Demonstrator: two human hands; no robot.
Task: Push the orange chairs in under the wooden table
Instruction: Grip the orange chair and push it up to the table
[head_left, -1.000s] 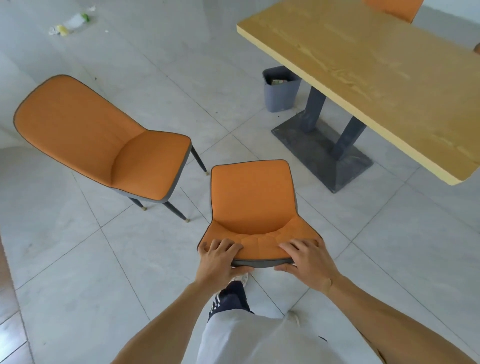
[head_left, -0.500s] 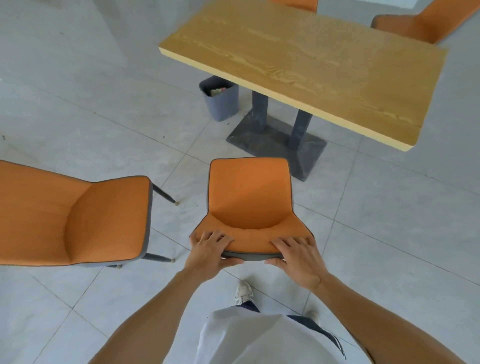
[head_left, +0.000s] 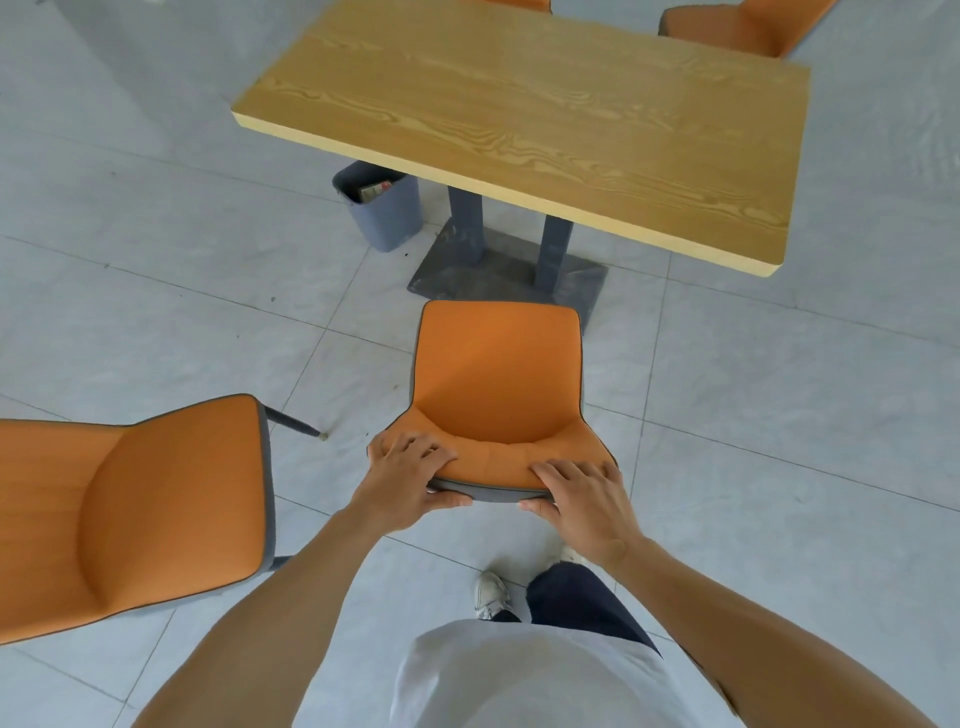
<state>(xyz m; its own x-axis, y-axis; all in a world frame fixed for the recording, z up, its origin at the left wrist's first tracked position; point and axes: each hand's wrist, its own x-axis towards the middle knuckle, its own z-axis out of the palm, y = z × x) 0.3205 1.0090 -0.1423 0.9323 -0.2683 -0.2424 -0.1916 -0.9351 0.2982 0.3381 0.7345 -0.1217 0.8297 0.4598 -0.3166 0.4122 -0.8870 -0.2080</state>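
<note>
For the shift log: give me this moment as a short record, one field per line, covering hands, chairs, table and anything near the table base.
left hand: grips the top edge of the held chair's backrest
right hand: grips the same edge, further right
held chair: seat faces the table, front edge near the base, not yet under the top
second chair: stands to the left, untouched
far chair: beyond the table's far side
wooden table: bare top
table base: grey plate with two posts
grey bin: beside the base, holds some litter
</note>
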